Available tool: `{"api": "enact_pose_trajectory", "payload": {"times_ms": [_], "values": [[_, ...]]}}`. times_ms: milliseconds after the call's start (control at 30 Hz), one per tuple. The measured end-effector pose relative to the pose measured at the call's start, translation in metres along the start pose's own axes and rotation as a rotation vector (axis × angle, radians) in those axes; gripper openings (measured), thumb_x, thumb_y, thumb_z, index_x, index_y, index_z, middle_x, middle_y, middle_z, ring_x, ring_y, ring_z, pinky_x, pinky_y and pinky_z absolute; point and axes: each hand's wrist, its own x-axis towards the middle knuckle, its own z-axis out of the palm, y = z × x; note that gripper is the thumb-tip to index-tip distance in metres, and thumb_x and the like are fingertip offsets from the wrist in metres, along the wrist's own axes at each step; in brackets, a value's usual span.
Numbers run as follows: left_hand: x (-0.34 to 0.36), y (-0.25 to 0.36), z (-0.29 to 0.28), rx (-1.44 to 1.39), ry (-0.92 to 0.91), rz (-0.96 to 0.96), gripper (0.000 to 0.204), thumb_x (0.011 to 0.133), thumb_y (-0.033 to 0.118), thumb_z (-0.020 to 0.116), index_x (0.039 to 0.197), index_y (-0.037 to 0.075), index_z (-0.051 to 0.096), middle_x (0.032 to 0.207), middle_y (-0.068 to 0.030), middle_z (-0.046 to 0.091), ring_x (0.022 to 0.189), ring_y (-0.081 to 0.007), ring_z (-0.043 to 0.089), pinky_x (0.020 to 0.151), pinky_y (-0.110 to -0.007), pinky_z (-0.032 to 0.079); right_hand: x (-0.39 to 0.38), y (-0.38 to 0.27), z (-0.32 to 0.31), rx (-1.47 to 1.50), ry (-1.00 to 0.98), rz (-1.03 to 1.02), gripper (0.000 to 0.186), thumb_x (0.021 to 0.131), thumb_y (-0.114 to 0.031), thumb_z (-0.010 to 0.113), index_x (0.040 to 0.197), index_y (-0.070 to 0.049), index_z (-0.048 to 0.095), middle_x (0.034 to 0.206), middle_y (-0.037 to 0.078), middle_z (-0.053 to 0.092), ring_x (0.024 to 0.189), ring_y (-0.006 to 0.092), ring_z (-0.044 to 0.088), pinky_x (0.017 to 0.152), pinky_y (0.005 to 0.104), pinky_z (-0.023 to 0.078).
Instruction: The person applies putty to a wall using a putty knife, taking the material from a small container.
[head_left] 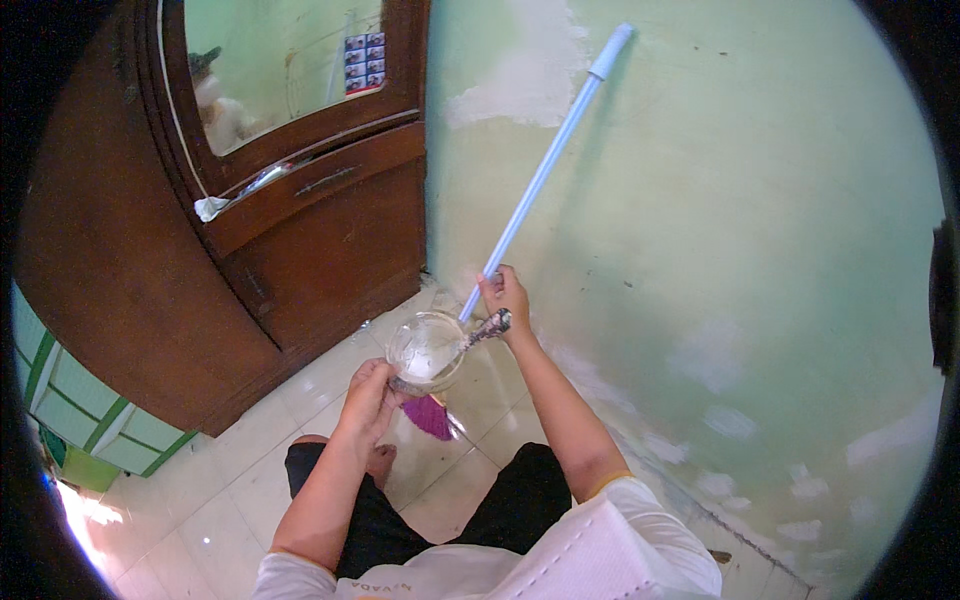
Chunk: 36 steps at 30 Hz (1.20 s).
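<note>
My left hand [370,400] is closed on the near rim of a clear round bowl [393,352], which has something whitish in it. A short mottled dark-and-silver handle [490,327] slopes out of the bowl's right side and passes in front of my right wrist; what it belongs to is unclear. My right hand [505,297] grips the lower part of a light blue broom stick [545,170], which slants up to the right along the wall. Below the bowl, the purple broom bristles [428,417] show near the floor. The bowl hides the stretch between stick and bristles.
A dark brown wooden cabinet [330,300] with a mirror [280,60] stands at the left. The green wall [720,250] with white patches rises close on the right. Green-and-white drawers [85,390] are at the far left. Pale floor tiles [235,480] lie around my feet.
</note>
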Motion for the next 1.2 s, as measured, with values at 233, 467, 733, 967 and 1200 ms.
{"api": "enact_pose_trajectory", "payload": {"times_ms": [233, 467, 733, 967, 1200], "values": [[0.001, 0.019, 0.008, 0.006, -0.035, 0.027, 0.008, 0.092, 0.007, 0.051, 0.098, 0.002, 0.051, 0.100, -0.0126, 0.059, 0.091, -0.0245, 0.063, 0.082, -0.045, 0.058, 0.003, -0.014, -0.005, 0.054, -0.133, 0.030, 0.047, 0.098, -0.034, 0.058, 0.129, 0.000, 0.050, 0.093, 0.014, 0.065, 0.082, 0.0231, 0.064, 0.075, 0.0345, 0.052], [-0.001, 0.040, 0.006, 0.126, -0.023, 0.026, 0.009, 0.091, 0.007, 0.054, 0.097, 0.004, 0.049, 0.094, -0.0073, 0.054, 0.084, -0.0195, 0.057, 0.073, -0.039, 0.057, -0.060, -0.068, -0.107, 0.464, -0.122, 0.341, 0.054, 0.103, -0.045, 0.042, 0.133, 0.000, 0.047, 0.108, 0.013, 0.061, 0.089, 0.0185, 0.064, 0.071, 0.0323, 0.054], [0.016, 0.110, 0.024, 0.385, -0.082, -0.153, 0.016, 0.088, 0.008, 0.060, 0.099, 0.005, 0.049, 0.088, -0.0047, 0.052, 0.070, -0.0141, 0.053, 0.060, -0.032, 0.051, -0.073, -0.245, -0.148, 0.195, -0.340, 0.586, 0.043, 0.101, -0.039, 0.050, 0.127, -0.004, 0.051, 0.088, 0.009, 0.064, 0.069, 0.0188, 0.064, 0.060, 0.0317, 0.052], [0.054, 0.097, 0.035, 0.549, -0.131, -0.208, 0.020, 0.084, 0.006, 0.066, 0.096, 0.005, 0.050, 0.084, -0.0008, 0.050, 0.072, -0.0109, 0.051, 0.060, -0.026, 0.045, -0.053, -0.234, -0.131, -0.290, -0.343, 0.354, 0.039, 0.090, -0.038, 0.064, 0.110, -0.004, 0.062, 0.083, 0.020, 0.069, 0.075, 0.0362, 0.068, 0.072, 0.0451, 0.053], [0.082, 0.069, 0.012, 0.507, -0.297, -0.245, 0.021, 0.084, 0.004, 0.065, 0.098, 0.005, 0.049, 0.088, 0.0010, 0.047, 0.079, -0.0098, 0.048, 0.071, -0.026, 0.043, -0.076, -0.229, -0.110, -0.304, -0.350, 0.493, 0.028, 0.089, -0.031, 0.067, 0.100, -0.005, 0.069, 0.081, 0.017, 0.069, 0.073, 0.0292, 0.068, 0.069, 0.0372, 0.053]]}}
